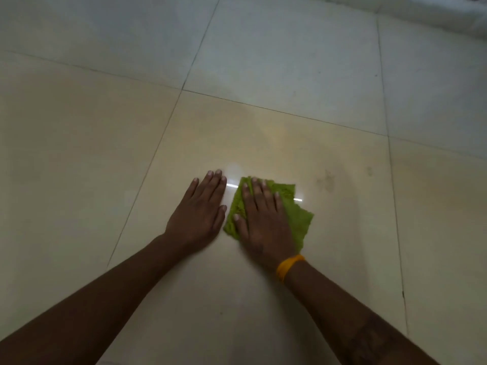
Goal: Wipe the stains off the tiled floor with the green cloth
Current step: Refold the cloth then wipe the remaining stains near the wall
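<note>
The tiled floor (79,143) fills the view, pale glossy squares cut by thin dark grout lines that run up toward twelve o'clock and across toward three. Left of centre, the left hand (200,209) lies palm down and flat on the bare tile, its fingers stretched out and close together, pointing to about one o'clock; it holds nothing. Its forearm comes in from seven o'clock at the bottom corner.

Just beside it, at its three o'clock, the green cloth (297,219) is spread on the same tile, crumpled at the edges and showing past the hand on its ten, one and four o'clock sides. The right hand (263,219) presses flat on top of the cloth, fingers splayed and extended toward twelve o'clock, not curled around the fabric; the thumb rests on the cloth's left edge. An orange wristband (288,267) circles the right wrist, and that forearm enters from five o'clock.

At about two o'clock from the cloth, a little apart from it, faint brownish stains (326,180) mark the tile, with a smaller smudge (369,171) further toward three o'clock.
</note>
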